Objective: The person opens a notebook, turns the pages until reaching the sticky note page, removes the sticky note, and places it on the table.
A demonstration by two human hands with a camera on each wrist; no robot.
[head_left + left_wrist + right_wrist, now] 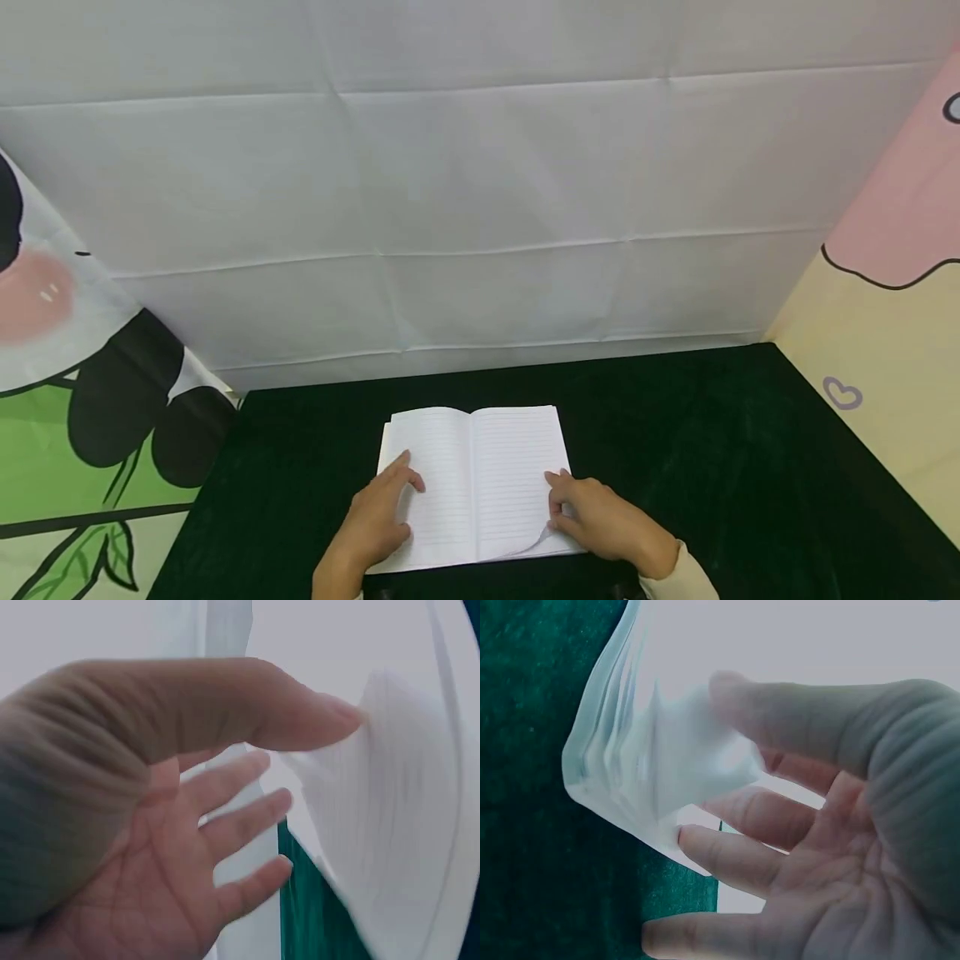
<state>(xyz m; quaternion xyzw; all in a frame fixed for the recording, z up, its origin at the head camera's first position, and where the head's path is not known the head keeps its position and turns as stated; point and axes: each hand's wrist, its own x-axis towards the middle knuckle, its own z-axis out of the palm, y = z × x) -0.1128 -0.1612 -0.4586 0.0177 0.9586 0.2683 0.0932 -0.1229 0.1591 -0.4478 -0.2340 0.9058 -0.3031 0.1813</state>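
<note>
An open notebook (512,467) with ruled white pages lies flat on the dark green cloth. My left hand (377,512) rests over the left page near its outer edge. In the left wrist view, the left thumb (315,724) touches a bowed page (390,795) while the other fingers stay stretched and apart. At the lower right corner, my right hand (598,517) pinches a page, whose corner curls up. The right wrist view shows the right thumb (739,705) on top of that lifted corner (705,754), with fingers below it and several page layers fanned beside.
Dark green cloth (712,433) covers the table around the notebook. A white hanging sheet (480,183) stands behind the far edge. Printed cloths hang at the left (112,350) and at the right (892,350).
</note>
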